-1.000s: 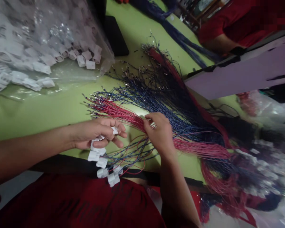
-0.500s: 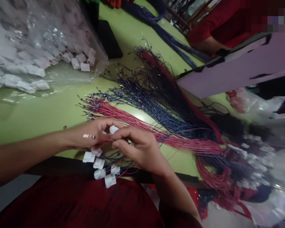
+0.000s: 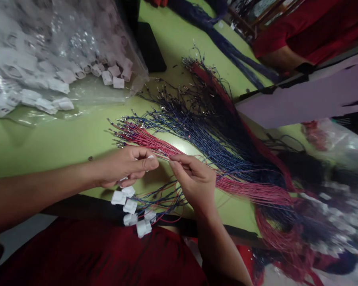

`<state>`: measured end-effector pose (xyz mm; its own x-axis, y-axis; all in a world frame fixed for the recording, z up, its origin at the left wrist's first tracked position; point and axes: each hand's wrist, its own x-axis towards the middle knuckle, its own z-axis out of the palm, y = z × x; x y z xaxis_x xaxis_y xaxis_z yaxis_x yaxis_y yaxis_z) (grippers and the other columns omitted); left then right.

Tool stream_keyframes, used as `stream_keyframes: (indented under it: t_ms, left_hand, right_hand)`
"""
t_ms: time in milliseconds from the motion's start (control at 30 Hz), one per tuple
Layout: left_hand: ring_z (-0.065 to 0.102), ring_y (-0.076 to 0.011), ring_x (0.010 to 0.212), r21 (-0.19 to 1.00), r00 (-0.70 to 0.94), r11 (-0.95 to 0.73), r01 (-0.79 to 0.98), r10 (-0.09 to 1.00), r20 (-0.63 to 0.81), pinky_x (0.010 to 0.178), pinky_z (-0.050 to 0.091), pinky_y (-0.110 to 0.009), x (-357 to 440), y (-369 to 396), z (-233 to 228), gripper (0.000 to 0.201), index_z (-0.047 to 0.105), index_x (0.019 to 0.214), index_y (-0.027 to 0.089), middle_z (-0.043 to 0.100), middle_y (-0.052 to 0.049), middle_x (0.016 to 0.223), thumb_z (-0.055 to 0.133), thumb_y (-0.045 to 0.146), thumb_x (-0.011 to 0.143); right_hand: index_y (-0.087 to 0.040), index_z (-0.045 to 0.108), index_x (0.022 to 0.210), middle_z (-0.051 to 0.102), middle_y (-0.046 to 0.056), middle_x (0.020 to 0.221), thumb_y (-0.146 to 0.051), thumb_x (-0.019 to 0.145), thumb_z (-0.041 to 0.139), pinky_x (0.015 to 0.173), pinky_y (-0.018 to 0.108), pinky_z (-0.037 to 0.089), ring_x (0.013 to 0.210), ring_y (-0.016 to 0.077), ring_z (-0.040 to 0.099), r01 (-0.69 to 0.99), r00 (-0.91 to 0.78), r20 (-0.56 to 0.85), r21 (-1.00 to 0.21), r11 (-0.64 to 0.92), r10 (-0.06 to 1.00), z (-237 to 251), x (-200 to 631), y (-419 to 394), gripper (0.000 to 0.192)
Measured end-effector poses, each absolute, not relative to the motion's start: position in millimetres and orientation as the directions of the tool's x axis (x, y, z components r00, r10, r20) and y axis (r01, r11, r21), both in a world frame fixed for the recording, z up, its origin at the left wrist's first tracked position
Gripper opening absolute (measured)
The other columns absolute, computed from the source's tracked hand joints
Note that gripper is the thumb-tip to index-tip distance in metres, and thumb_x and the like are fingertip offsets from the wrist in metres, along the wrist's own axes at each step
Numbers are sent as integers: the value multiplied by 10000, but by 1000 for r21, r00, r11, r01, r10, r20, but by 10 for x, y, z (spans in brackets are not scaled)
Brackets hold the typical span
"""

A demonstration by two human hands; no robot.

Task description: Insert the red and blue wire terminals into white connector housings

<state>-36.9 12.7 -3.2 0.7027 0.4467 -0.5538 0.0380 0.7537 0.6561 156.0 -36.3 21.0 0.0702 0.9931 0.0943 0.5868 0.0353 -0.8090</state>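
Note:
My left hand [image 3: 127, 165] is closed around a white plastic connector housing [image 3: 150, 157], mostly hidden by the thumb and fingers. Just to its right, my right hand [image 3: 195, 178] pinches a thin wire near its end, and the wire's metal terminal [image 3: 163, 154] points toward the housing with a small gap between them. Below my left hand, several white connectors [image 3: 130, 206] with blue and red wires [image 3: 167, 198] lie at the table's near edge. Behind my hands runs a bundle of red wires [image 3: 146, 137] with terminals on its left end, beside a blue wire bundle [image 3: 209, 145].
A clear plastic bag [image 3: 86, 89] full of white housings lies at the left on the green table [image 3: 32, 139]. A lilac panel [image 3: 304, 99] stands at the right. Beyond it shows another person's red sleeve [image 3: 274, 35]. Wired connectors [image 3: 340, 222] are heaped at the lower right.
My hands have moved apart, the right one going rightward with the wire between its fingertips. My left hand has kept the housing. The whole view has shifted slightly.

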Motion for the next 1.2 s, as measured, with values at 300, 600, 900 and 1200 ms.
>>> stream_keyframes:
  t_ms: [300,600,900,1200]
  left_hand:
    - [308,-26,305,577,672,816,-37,447,-590,258,210,-124,-343,137,-5,153,471,849,246,506,83,579,580,322,923]
    - [340,-5,366,495,703,859,-128,431,-565,269,256,-88,-380,159,-20,61,560,876,198,520,67,682,592,214,925]
    - [247,-6,329,497,735,862,-101,402,-547,267,248,-87,-368,176,-40,227,566,743,173,445,83,548,570,263,951]
    - [311,4,369,548,698,831,-92,447,-560,267,233,-96,-346,144,-59,138,612,799,165,556,49,704,667,260,883]
  right_hand:
    - [-210,675,780,677,-17,666,-201,829,605,498,233,450,511,93,539,618,36,83,-785,43,996,295,1541,-422,86]
    - [-211,634,811,711,12,772,-165,853,573,646,289,492,682,140,631,692,-84,188,-696,193,978,190,1536,-399,87]
    - [-211,623,816,707,9,763,-149,866,549,677,304,472,691,142,622,721,-155,207,-644,254,966,155,1538,-377,109]
    - [-217,645,795,703,5,736,-142,858,558,710,323,468,678,149,616,729,-156,181,-643,236,971,154,1522,-378,131]
